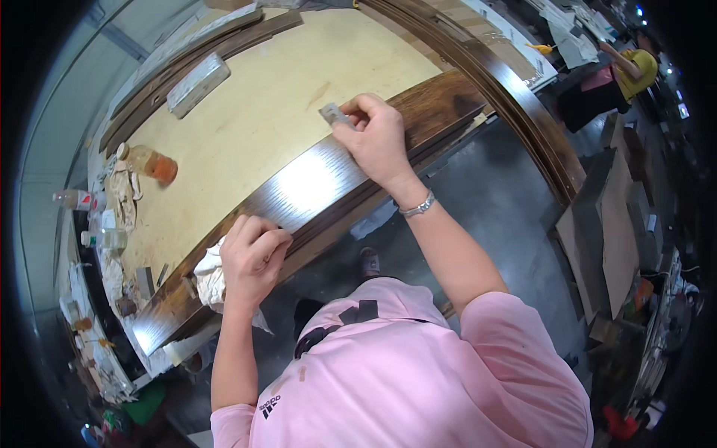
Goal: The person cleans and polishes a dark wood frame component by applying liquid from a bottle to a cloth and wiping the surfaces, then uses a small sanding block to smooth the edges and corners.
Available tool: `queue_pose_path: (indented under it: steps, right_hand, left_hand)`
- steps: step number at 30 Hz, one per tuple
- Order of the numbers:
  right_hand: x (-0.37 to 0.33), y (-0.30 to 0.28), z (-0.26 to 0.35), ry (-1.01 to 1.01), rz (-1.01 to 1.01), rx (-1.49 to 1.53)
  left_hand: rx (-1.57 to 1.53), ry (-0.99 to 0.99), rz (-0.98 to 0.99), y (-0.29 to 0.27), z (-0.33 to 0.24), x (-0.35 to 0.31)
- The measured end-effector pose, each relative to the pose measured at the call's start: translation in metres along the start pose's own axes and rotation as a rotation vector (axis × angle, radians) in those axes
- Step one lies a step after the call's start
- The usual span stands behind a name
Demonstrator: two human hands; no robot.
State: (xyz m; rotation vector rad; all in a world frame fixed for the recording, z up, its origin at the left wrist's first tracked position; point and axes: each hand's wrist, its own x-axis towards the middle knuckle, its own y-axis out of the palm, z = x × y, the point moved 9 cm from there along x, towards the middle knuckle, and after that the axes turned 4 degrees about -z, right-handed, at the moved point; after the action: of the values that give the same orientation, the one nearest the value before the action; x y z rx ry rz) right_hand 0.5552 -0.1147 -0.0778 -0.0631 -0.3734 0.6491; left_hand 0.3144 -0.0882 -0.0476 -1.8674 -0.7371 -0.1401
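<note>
A long dark-brown wooden board [302, 187] with a glossy, grained face lies across the near side of the table, reflecting a bright glare. Over its near edge, my left hand [254, 257] is closed with curled fingers, a crumpled white cloth [211, 276] bunched in it and hanging past the wrist. Farther along to the right, my right hand [377, 142] pinches a small flat grey piece [334, 113] between thumb and fingers, above the board's far edge. Its exact kind is unclear. The fingertips of my left hand are partly hidden.
Past the board spreads a pale yellowish tabletop [246, 142]. A wrapped block [198, 84] and dark wooden strips [254, 35] lie at its far left. An orange-brown bottle [153, 164] stands nearer. Long dark moulding [508, 82] runs along the right; beyond it are cardboard [597, 224] and another person [624, 78].
</note>
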Motion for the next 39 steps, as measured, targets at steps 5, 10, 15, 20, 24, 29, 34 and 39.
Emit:
queue_pose_path:
  steps: [5, 10, 15, 20, 24, 29, 34, 39]
  right_hand:
    - [-0.002, -0.010, 0.006, 0.008, 0.011, -0.043]
    - [-0.067, -0.002, 0.066, -0.444, 0.088, -0.291]
    - [-0.059, -0.051, 0.037, -0.425, 0.015, -0.435]
    - [0.013, -0.189, -0.031, -0.233, -0.387, -0.732]
    - [0.001, -0.161, -0.022, -0.239, -0.329, -0.591]
    - [-0.109, -0.007, 0.044, -0.417, -0.019, -0.347]
    - [-0.131, 0.033, 0.073, -0.462, 0.016, -0.313]
    - [-0.128, 0.022, 0.062, -0.396, -0.044, -0.401]
  left_hand:
    - [-0.059, -0.004, -0.049, -0.002, -0.003, 0.008]
    - [-0.057, -0.027, -0.048, -0.004, 0.004, 0.004]
    - [-0.050, -0.029, -0.097, -0.007, 0.003, 0.003]
    - [-0.036, 0.007, -0.101, -0.005, -0.001, 0.006]
    - [-0.036, -0.010, -0.103, -0.009, 0.002, 0.001]
    - [-0.085, 0.031, -0.094, -0.014, 0.003, -0.003]
    - [-0.105, 0.002, -0.302, -0.090, 0.009, -0.042]
    - [-0.019, -0.432, -0.553, -0.185, 0.086, -0.144]
